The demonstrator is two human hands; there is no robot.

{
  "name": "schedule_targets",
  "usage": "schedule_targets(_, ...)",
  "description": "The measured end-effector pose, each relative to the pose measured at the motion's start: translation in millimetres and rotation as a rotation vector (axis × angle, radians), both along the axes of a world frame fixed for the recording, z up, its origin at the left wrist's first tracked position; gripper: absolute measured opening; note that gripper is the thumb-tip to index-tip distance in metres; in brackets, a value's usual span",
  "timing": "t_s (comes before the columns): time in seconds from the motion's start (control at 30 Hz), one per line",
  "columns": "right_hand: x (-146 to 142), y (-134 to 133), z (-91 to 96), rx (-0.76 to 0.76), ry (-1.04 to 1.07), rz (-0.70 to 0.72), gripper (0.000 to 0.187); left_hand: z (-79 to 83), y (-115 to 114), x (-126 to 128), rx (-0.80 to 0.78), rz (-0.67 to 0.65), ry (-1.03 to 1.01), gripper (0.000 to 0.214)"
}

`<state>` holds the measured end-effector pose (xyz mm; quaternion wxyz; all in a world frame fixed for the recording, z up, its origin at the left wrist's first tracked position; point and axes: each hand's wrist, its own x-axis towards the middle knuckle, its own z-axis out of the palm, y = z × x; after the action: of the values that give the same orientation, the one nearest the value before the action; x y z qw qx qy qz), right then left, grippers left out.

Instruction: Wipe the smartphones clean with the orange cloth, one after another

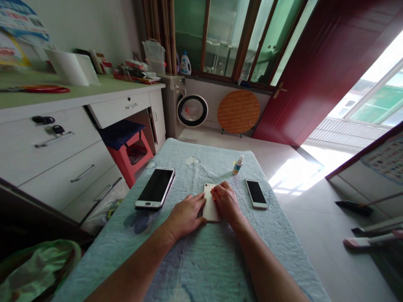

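A pale gold phone [210,203] lies face down on the light blue cloth [201,251], between my two hands. My left hand [186,214] rests flat beside it, fingers stretched and touching its left edge. My right hand [225,200] lies on its right side, fingers curled over the upper edge. A larger phone [155,187] with a dark screen lies face up to the left. A smaller white phone [256,193] lies face up to the right. A small spray bottle [238,165] stands behind them.
A white desk with drawers [63,142] runs along the left, with a red stool [130,153] under it. A washing machine [189,109] and a round wooden board [238,111] stand at the far wall. A dark red door [315,71] is open on the right.
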<state>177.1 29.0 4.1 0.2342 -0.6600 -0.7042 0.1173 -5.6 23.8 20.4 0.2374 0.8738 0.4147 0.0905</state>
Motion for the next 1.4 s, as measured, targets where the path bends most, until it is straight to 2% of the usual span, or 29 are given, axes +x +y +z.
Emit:
schedule_targets(0.17,5.1,-12.0,15.7,-0.077,-0.014,0.118,0.012,1.8,-2.6,1.6,0.047,-0.012,0.028,0.043)
schedule_targets(0.37,15.0,-27.0,40.5,-0.301,0.039,0.363,0.016,3.7,-4.1,2.5,0.061,-0.007,0.053,0.039)
schedule_targets(0.43,17.6,-28.6,44.4,-0.333,0.054,0.450,0.016,3.5,-3.8,2.8,0.067,-0.010,0.052,0.037)
schedule_targets(0.5,19.8,-28.3,44.2,-0.365,0.065,0.471,0.017,3.6,-3.7,3.1,0.070,-0.009,0.052,0.035)
schedule_targets(0.63,22.0,-23.8,33.8,-0.336,0.085,0.343,0.018,4.6,-4.6,3.6,0.074,-0.007,0.052,0.036)
schedule_targets(0.77,19.4,-15.9,18.9,-0.197,0.072,0.186,0.013,4.7,-6.9,4.0,0.092,-0.010,0.057,0.039)
schedule_targets(1.0,9.7,0.9,-5.7,0.060,0.083,0.004,0.021,1.7,-8.5,6.3,0.153,-0.021,0.090,0.027)
schedule_targets(1.23,8.5,11.2,-16.8,0.123,0.098,-0.090,0.022,3.3,-14.3,11.5,0.214,-0.038,0.116,0.011)
schedule_targets(1.4,9.2,7.1,-13.1,0.107,0.079,-0.030,0.023,6.9,-19.7,17.7,0.255,-0.072,0.114,0.021)
